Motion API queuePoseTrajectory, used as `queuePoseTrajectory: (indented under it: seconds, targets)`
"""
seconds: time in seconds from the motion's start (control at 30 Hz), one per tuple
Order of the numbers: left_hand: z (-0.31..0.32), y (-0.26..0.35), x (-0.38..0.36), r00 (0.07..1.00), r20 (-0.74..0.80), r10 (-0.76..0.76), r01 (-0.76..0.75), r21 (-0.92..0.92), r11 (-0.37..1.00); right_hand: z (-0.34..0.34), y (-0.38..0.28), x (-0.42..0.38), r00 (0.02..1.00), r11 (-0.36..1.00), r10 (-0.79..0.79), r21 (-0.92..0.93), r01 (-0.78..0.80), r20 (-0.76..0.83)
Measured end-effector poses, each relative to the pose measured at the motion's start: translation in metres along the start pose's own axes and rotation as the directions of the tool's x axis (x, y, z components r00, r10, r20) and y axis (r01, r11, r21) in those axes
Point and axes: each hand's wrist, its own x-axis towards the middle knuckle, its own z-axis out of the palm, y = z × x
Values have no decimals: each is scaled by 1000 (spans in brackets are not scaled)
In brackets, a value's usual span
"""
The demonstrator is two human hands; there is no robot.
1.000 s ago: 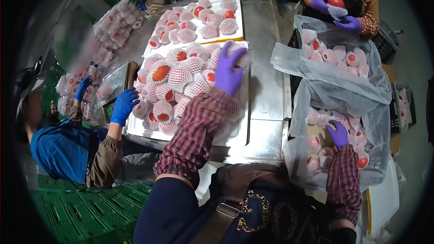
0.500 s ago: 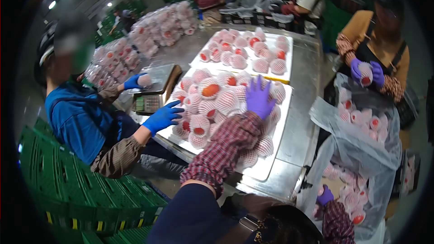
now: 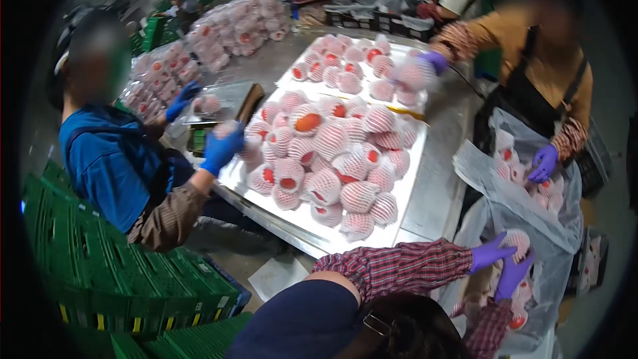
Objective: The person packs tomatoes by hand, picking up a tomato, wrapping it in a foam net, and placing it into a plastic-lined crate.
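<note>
Holding a netted fruit between left hand and right hand, above the near crate; both curved inward, with the gap between them narrow and taken up by the fruit. Unable to tell exactly how the right fingertips sit, being partly behind the fruit. Judged part-way along: near crate part filled, with netted fruit inside a pale liner and a brown surface visible beside the fruit; depth of layers hidden. Much remaining outside the crates, with netted fruit heaped on the near tray and more spread on the far tray. Holding netted fruit too, inside its own liner: far crate, seemingly short of full (level hard to judge under the folds). Over that fruit, a co-worker's hand, fingers spread downward; by the far tray, the same person's other hand with blurred fruit. Across the table, another co-worker's blue glove with a fruit, beside the scale. Further back, many netted fruits in clear wrapping, stacked high
</note>
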Motion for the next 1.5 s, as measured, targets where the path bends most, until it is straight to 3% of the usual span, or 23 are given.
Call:
queuePoseTrajectory:
  seconds: [0.07, 0.13, 0.2, 0.27, 0.33, 0.4, 0.47, 0.53, 0.6, 0.63, 0.7, 0.73, 0.77, 0.87, 0.9, 1.0, 1.1, 1.3, 1.4, 1.5]
  targets:
    - [15, -28, 18, 997, -67, 41, -44, -55, 998, 4, -30, -18, 978, 978, -207, 26, 207, -14]
    - [14, -5, 9, 995, -93, 33, -51, -193, 980, -8, -57, -26, 994, 984, -47, 176, 30, 94]
    - [1, -16, 22, 998, -57, 25, -35, -180, 983, -8, -29, -12, 989, 978, -100, 192, 77, 109]
    - [-6, -39, 28, 990, -67, 127, -125, 22, 992, -3, -10, -8, 999, 967, -52, 251, 51, -4]
    - [-4, 5, 10, 993, 110, 39, -24, -134, 991, -1, 5, -4, 997, 958, 75, 276, -73, 5]
    - [-6, 18, 9, 930, 357, -90, 226, -359, 906, -12, 1, 4, 988, 932, 134, 329, -151, 75]
    - [-11, -3, 17, 887, 374, -269, 441, -519, 733, 5, 53, 13, 983, 785, 182, 603, -143, -4]
    - [-7, 9, 10, 871, 347, -347, 480, -457, 748, -4, 19, 8, 959, 725, 283, 656, -211, -4]
    - [-7, 21, 5, 854, 363, -372, 514, -488, 706, -9, 0, 7, 967, 794, 254, 573, -203, -10]
    - [-7, 23, 4, 849, 365, -382, 525, -502, 688, -6, 13, 8, 965, 840, 250, 477, -259, 84]
    - [-8, 20, 7, 843, 362, -399, 538, -537, 650, 5, 38, 4, 985, 991, 36, 122, -57, 169]
    - [-10, 15, 8, 837, 358, -413, 547, -553, 629, 7, 43, -3, 969, 997, -47, -55, 62, 241]
    - [-14, 9, 12, 847, 338, -411, 532, -547, 646, 6, 46, -5, 980, 982, 70, -185, -35, 186]
    - [-15, 8, 14, 886, 268, -377, 462, -552, 694, -17, -9, 3, 989, 981, 8, 193, 22, -150]
    - [-15, 6, 14, 891, 278, -359, 454, -549, 702, -14, -14, 3, 993, 934, 6, 354, 36, -117]
    - [-14, -2, 18, 890, 303, -340, 455, -557, 695, 5, -37, -13, 936, 933, -344, 87, 350, -75]
    - [-17, -4, 20, 861, 310, -404, 509, -535, 674, 7, -31, -12, 982, 967, -186, 180, 182, 5]
    - [-15, -2, 19, 839, 216, -499, 540, -444, 715, 3, -21, -7, 989, 963, -140, 227, 146, -41]
    - [-11, 4, 14, 843, 200, -499, 535, -406, 741, 1, -15, -3, 999, 854, 13, 520, -28, 33]
    - [-8, 10, 11, 850, 190, -492, 525, -376, 763, -11, -14, -1, 996, 873, 36, 483, -70, 78]
